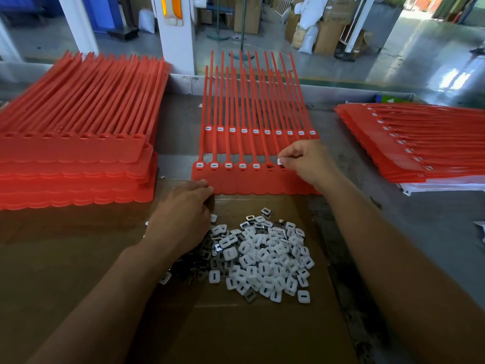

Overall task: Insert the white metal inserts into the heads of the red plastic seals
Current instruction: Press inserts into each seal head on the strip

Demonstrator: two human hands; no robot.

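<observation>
We are pinching a small white insert (pixel 279 161) in our right hand (pixel 307 161), just above an open head of the near red seal sheet (pixel 252 183), where five heads leftward are showing white. Our left hand (pixel 183 219) is lying between that sheet's edge and the insert pile (pixel 265 256); we cannot tell whether its curled fingers are holding anything.

This is a factory assembly floor. Tall stacks of identical red plastic seals (pixel 78 153) crowd the counter (pixel 420 232), with a loose heap of white metal inserts (pixel 265 256) on a cardboard sheet (pixel 236 327). Beyond lie a polished concrete floor (pixel 420 53), piled cardboard boxes (pixel 328 35), filled sacks (pixel 308 39) and a white pillar (pixel 178 43).
</observation>
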